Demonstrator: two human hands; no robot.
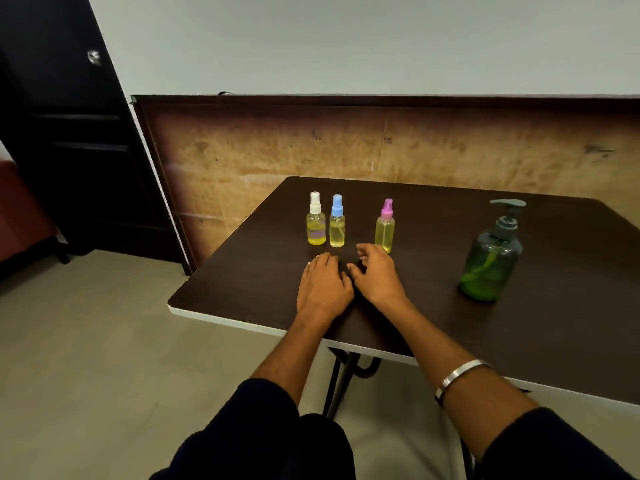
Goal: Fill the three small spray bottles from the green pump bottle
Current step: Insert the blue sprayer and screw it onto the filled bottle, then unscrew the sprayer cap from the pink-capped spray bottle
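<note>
The left hand (323, 284) lies palm down on the dark table (433, 306), fingers relaxed and nearly straight, holding nothing. The right hand (375, 275) sits just beside it, thumbs almost meeting, its fingers loosely curled over the tabletop with nothing in them. Whether the right fingertips actually touch the pink-capped bottle (385, 226) just beyond them is hard to tell; they cover part of its base. A metal bangle (457, 375) circles the right forearm, and dark sleeves (263, 427) run out of view at the bottom edge.

Beyond the left hand stand the blue-capped bottle (337, 221) and the white-capped bottle (316, 220), close together and upright. All three small bottles hold yellowish liquid. The green pump bottle (491, 261) stands well apart to the right, upright; its liquid level is hard to make out through the tinted wall.

The table's right side is cut off by the frame. Behind it runs a brown board (346, 147), with a dark door (69, 133) at the left.
</note>
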